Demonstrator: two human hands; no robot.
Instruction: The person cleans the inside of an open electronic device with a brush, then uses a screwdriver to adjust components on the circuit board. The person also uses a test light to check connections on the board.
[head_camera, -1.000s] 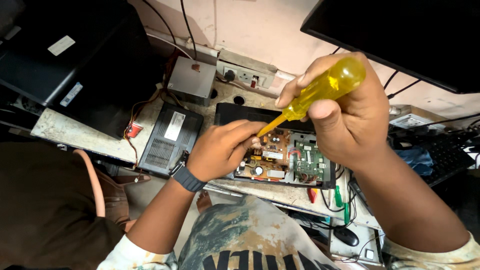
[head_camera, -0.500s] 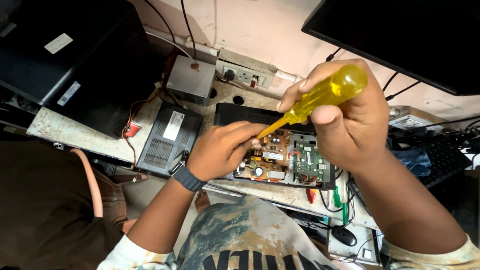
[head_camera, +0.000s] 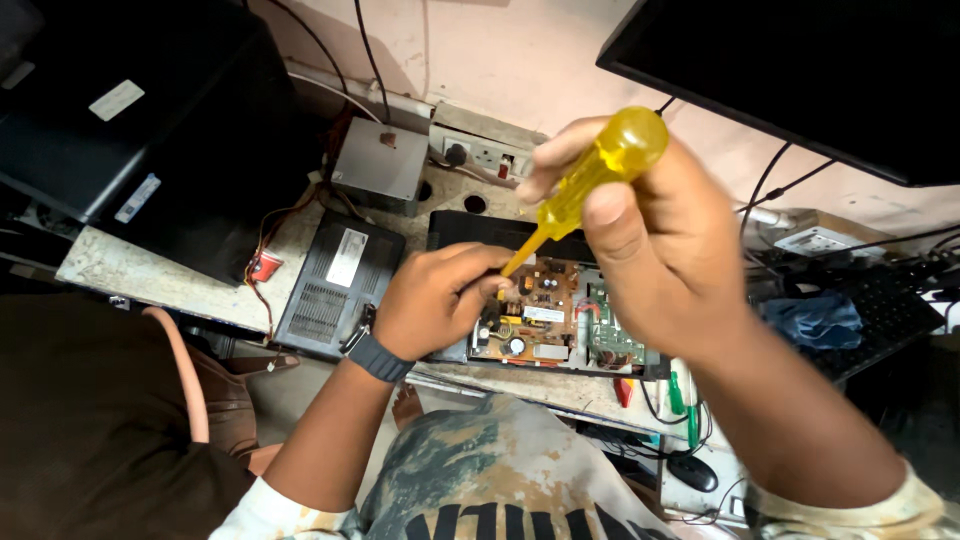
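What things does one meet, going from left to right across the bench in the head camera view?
Large black case → black ribbed box → left hand → brown circuit board → green circuit board → blue cloth. The right hand, nearer the camera, holds the yellow screwdriver.

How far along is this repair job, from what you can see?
Done: the case is open, the circuit board bare. In hand: the right hand drives a yellow screwdriver down at the board while the left hand steadies its tip. Left: the board sits in its tray, not lifted out.
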